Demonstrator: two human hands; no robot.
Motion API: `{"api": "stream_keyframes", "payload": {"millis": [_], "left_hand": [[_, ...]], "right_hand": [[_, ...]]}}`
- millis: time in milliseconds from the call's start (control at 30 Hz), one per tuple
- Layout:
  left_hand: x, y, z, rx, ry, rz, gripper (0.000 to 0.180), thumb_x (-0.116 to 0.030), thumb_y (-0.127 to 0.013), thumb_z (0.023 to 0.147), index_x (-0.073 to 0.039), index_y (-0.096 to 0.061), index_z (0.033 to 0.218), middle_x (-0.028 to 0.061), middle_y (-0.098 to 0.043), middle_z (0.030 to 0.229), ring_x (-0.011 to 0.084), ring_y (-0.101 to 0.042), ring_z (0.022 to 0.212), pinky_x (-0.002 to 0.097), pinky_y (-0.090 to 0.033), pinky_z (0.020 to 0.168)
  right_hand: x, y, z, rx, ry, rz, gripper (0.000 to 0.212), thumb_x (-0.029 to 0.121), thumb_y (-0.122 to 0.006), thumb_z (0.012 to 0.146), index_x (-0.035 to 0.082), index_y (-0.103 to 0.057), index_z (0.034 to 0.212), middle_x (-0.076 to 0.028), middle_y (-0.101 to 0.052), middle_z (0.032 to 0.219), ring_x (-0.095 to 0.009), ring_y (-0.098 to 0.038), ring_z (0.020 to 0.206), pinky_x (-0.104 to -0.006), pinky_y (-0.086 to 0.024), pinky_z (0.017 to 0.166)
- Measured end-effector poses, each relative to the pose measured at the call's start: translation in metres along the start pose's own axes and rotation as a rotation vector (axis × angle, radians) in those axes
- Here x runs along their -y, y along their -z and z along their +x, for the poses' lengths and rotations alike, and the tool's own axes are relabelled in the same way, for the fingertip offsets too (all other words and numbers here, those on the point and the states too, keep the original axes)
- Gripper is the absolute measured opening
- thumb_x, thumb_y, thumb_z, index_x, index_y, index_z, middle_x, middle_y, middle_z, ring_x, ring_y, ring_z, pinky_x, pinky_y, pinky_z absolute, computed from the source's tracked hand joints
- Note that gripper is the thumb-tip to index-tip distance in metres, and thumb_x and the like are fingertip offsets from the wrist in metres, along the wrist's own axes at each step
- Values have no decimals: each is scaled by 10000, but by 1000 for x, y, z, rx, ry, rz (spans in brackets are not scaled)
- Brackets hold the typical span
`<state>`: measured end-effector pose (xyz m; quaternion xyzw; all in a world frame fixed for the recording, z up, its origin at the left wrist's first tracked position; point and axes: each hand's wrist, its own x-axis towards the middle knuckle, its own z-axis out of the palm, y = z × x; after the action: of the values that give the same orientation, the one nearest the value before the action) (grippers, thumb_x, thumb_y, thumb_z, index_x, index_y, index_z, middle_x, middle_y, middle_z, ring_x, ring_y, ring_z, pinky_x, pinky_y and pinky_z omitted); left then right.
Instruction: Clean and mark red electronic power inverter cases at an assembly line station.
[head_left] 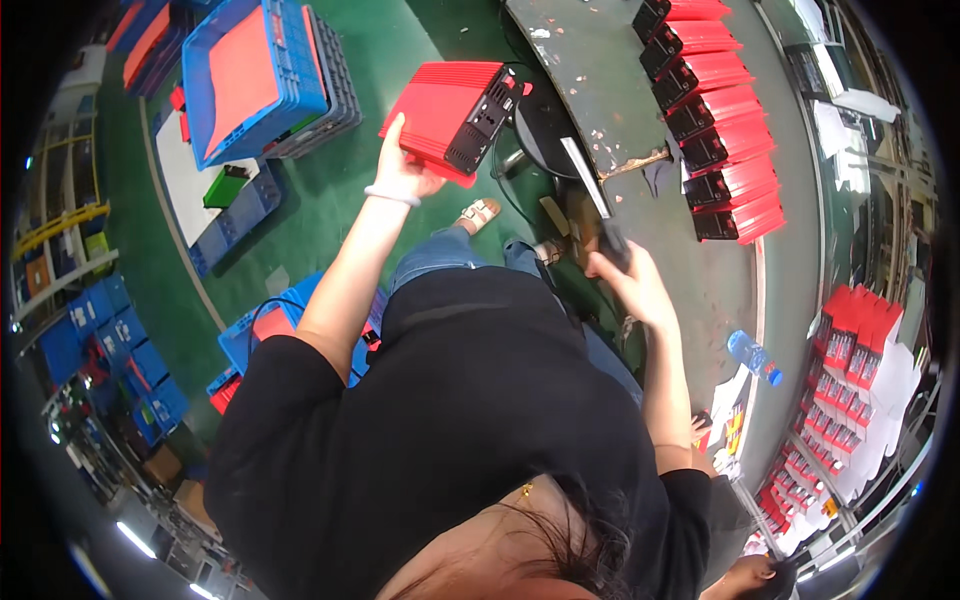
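My left hand (405,165) grips a red ribbed metal box, which looks like a power inverter (440,110), by its near left side. A black end panel with sockets and vents faces right, and the box is held up above the floor, tilted. My right hand (637,285) is closed around the dark handle of a long tool (588,178) with a narrow, flat, pale end. That tool points away over the edge of the worktable (625,130); its exact kind I cannot make out. Between my two hands there is a wide gap.
Several red boxes with black ends (715,150) stand in a row along the table. Behind the tool is a black round stool seat (545,130). Stacked blue crates (200,130) and a green box (226,187) are left. A plastic bottle (755,358) lies right; another person (745,575) is lower right.
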<state>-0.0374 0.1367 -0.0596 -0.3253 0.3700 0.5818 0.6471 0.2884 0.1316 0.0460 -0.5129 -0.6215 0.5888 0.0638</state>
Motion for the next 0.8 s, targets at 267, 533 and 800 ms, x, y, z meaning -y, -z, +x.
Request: {"api": "stream_keyframes", "payload": {"millis": [267,533,800], "left_hand": [[30,-31,-16,94,140,136,624,-498,-639,786,-112,-504,1257,87,-544,1253,278,-516,1133,457,-410,969],[67,-39,-23,465,157,356,647,-519,-510,876,-73,-426,1338,134,-487,1322,296,-480,1197,464,-374,1015],[123,-70,-21,498,241,422,548,-426,-537,903,-68,-450,1310,117,-524,1274,269,-528,1136,416,-425,976]], "right_hand": [[-102,84,13,-86,-265,111,293,288,-546,912,20,-644,843,-44,-673,793,-110,-600,685,-261,-454,602],[-192,107,-62,-177,35,657,435,327,-634,862,-3,-520,1121,-141,-640,998,-205,-631,805,-268,-484,646],[-304,130,-49,-908,-76,1061,382,358,-625,885,19,-580,1054,-16,-552,819,-154,-595,796,-252,-470,608]]}}
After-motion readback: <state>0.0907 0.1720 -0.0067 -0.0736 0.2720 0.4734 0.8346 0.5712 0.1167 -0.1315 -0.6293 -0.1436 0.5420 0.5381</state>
